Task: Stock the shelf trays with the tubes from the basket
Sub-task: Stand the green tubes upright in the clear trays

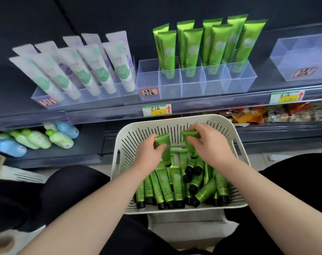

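Note:
A white slotted basket [228, 126] sits in front of me, holding several green tubes with black caps [167, 188]. My left hand [149, 153] grips one green tube [164, 146] over the basket, crimped end up. My right hand [209, 142] grips another green tube [190, 142] the same way. On the shelf above, a clear divided tray [193, 83] holds several upright green tubes [191, 46]. Its leftmost compartment [148, 76] has no tube in it.
Left on the shelf, a clear tray [46, 100] holds white and lilac tubes [94, 69]. A clear box [303, 57] stands at the right. Bottles [59, 138] lie on the lower left shelf, snack packs [266, 113] lower right. Price labels [156, 109] line the shelf edge.

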Demonstrator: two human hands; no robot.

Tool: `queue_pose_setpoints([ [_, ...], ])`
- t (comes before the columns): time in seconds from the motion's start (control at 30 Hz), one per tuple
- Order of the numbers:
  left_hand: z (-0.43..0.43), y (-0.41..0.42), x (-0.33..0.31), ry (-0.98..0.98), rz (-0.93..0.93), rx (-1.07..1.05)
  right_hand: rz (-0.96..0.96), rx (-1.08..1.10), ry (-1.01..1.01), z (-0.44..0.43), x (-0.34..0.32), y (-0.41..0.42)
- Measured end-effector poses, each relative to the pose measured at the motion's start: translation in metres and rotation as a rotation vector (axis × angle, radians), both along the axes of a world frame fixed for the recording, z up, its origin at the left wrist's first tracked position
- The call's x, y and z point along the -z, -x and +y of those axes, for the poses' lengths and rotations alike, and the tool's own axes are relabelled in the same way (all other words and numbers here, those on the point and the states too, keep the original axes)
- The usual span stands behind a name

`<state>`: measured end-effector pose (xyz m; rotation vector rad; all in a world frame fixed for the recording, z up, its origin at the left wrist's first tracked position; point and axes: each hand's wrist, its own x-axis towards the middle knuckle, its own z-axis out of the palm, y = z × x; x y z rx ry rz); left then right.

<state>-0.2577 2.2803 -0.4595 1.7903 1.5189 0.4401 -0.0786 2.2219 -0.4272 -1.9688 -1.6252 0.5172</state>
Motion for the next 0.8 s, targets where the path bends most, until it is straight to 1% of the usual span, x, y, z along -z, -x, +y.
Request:
queue_pose_setpoints([
  [0.1,0.010,-0.002,-0.043,-0.161,-0.122,-0.034,-0.043,-0.005,-0.101,0.008,-0.034,-0.002],
  [0.23,0.034,-0.007,-0.111,-0.331,-0.290,-0.020,-0.071,-0.017,-0.278,0.027,-0.087,-0.003],
  [0.37,0.066,-0.008,-0.170,-0.491,-0.335,-0.063,-0.117,-0.010,-0.421,0.052,-0.135,-0.005],
  [0.5,0.097,-0.010,-0.209,-0.626,-0.270,-0.067,-0.147,0.025,-0.498,0.076,-0.165,-0.006],
  [0.57,0.112,-0.013,-0.221,-0.670,-0.199,-0.071,-0.158,0.039,-0.517,0.086,-0.173,-0.006],
  [0.67,0.136,-0.018,-0.224,-0.681,-0.072,-0.066,-0.177,0.051,-0.497,0.098,-0.177,-0.007],
  [0.8,0.165,-0.031,-0.218,-0.693,0.102,-0.018,-0.175,0.044,-0.453,0.108,-0.165,-0.011],
])
